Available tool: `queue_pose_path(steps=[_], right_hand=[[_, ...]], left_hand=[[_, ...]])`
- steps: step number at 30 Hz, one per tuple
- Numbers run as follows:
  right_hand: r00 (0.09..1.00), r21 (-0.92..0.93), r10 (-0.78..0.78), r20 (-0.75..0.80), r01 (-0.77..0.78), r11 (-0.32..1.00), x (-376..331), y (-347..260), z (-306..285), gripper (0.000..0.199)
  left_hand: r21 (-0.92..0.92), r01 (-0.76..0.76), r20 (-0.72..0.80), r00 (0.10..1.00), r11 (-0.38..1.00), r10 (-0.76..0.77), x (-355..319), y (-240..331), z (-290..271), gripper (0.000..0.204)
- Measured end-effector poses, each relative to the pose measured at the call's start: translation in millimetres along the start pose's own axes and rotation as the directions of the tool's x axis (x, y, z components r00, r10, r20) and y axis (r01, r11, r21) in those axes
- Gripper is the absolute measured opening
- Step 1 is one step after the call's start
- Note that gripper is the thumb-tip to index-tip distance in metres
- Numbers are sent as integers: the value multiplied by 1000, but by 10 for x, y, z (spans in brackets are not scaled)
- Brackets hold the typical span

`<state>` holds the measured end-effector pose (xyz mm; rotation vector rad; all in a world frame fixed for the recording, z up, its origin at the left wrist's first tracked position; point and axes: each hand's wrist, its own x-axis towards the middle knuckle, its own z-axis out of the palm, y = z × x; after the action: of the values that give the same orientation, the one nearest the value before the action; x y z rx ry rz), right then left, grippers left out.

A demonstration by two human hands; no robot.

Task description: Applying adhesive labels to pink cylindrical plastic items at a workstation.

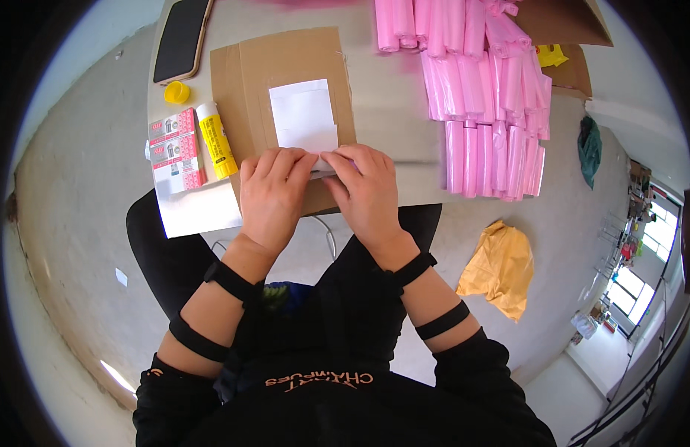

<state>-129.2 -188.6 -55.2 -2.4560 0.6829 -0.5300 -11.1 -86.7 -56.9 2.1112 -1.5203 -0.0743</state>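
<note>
Your left hand point(274, 190) and right hand point(367, 190) meet at the near edge of the white paper point(304, 112), which lies on the cardboard point(240, 82) before you. Your left fingertips are drawn together on that edge. Your right forefinger reaches the same edge, its thumb set lower and apart; whether the right hand pinches the paper cannot be told, as the fingers cover the spot. Both wrists and forearms carry black bands point(233, 283).

To your left, the glue stick point(217, 141) lies uncapped along the cardboard's edge, beside the printed boxes point(175, 153). The yellow cap point(177, 92) rests beyond them, near the phone point(182, 41). To your right, pink rolls point(486, 97) are heaped in rows on the table point(395, 97), well apart from your hands. On the floor point(561, 246) lies a yellow bag point(500, 268).
</note>
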Motion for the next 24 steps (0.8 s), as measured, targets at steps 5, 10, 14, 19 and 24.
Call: queue_pose_path(steps=[5, 10, 14, 19, 24], right_hand=[[994, -14, -57, 91, 59, 998, 98, 130, -19, 29], [977, -17, -87, 195, 92, 996, 174, 195, -47, 26], [960, 21, -100, 261, 97, 995, 225, 222, -83, 27], [937, 88, -150, 315, 128, 988, 254, 305, -105, 27], [966, 135, -44, 256, 9, 991, 216, 323, -68, 27]], left_hand=[[18, 25, 11, 1000, 1000, -25, -13, -15, 10, 33], [66, 138, -32, 990, 988, -136, -59, 47, -117, 41], [-25, 126, -32, 991, 992, -126, -45, 18, -98, 39], [-2, 190, 41, 981, 982, -190, -56, 32, -87, 30], [11, 211, 27, 977, 977, -212, -59, 32, -81, 28]])
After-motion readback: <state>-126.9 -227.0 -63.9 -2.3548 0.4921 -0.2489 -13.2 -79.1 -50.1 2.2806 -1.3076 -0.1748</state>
